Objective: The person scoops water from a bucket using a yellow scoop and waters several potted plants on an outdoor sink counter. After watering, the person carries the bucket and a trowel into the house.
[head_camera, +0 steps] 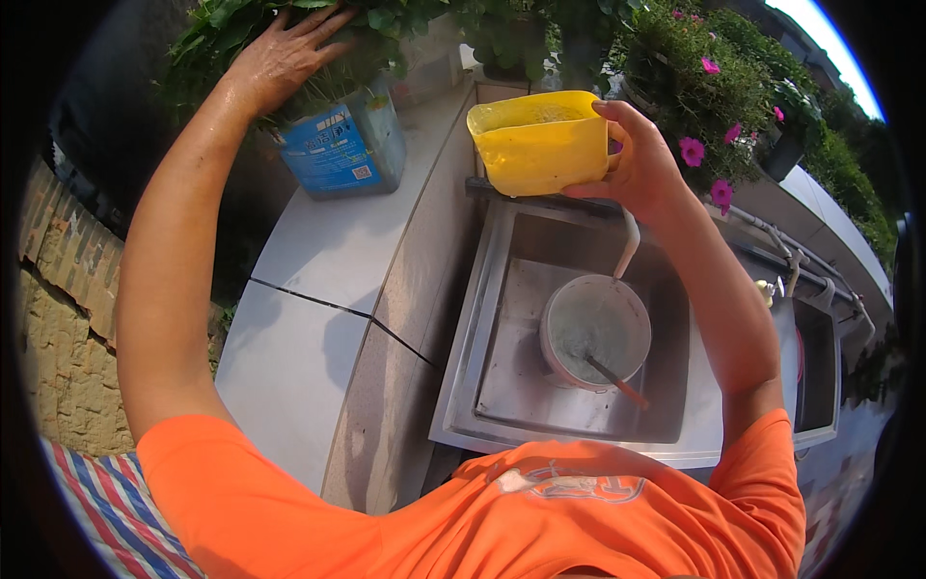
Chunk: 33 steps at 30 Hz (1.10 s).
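Note:
My right hand (640, 163) grips the handle of a yellow plastic dipper (546, 155), raised above the back edge of a stainless steel sink (510, 340). Some water shows inside the dipper. Wet and with fingers apart, my left hand (282, 65) lies against the leaves of a green plant (217, 43). The plant grows from a cut plastic container (336, 148) with a blue label bearing writing. In the sink stands a white bucket (553, 354) of water under a pale tap spout (629, 242). A stick-like handle (618, 380) leans out of the bucket; its lower end is underwater.
A white-tiled ledge (304, 318) runs along the sink's left side. Potted plants with pink flowers (692, 150) stand behind the sink. Water pipes (788, 250) and a second basin (814, 369) are at right. Rough brickwork (61, 347) and striped cloth (123, 506) lie at far left.

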Tool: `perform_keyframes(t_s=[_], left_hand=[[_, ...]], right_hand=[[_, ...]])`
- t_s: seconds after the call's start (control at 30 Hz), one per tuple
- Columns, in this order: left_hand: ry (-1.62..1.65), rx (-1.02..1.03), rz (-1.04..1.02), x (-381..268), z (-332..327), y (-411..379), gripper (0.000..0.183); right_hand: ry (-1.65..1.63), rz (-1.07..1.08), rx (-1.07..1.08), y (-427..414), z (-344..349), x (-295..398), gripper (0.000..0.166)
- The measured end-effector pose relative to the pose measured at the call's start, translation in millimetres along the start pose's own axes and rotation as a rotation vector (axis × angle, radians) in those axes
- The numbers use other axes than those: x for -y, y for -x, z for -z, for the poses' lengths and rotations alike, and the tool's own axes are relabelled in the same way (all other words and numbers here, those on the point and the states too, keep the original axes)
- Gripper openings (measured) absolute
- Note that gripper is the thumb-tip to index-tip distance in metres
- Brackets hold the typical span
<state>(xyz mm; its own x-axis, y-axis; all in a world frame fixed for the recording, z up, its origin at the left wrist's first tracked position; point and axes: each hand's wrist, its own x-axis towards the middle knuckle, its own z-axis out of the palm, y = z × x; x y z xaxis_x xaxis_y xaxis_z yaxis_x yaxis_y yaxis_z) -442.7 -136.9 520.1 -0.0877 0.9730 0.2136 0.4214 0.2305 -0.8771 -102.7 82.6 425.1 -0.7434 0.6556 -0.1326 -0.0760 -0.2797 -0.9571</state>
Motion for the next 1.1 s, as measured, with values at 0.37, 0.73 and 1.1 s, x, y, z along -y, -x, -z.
perform_keyframes(t_s=[0.37, 0.73, 1.1], left_hand=[[0.025, 0.077, 0.019, -0.6, 9.3, 4.0, 0.060], [0.115, 0.019, 0.040, 1.5, 0.7, 7.2, 0.066], [0.097, 0.018, 0.048, 1.7, 0.3, 4.3, 0.079]], right_hand=[[0.299, 0.267, -0.030, -40.2, -140.1, 94.9, 0.056], [0.550, 0.352, -0.035, -50.1, -175.4, 115.4, 0.051], [0.686, 0.416, -0.080, -60.9, -189.8, 126.7, 0.049]])
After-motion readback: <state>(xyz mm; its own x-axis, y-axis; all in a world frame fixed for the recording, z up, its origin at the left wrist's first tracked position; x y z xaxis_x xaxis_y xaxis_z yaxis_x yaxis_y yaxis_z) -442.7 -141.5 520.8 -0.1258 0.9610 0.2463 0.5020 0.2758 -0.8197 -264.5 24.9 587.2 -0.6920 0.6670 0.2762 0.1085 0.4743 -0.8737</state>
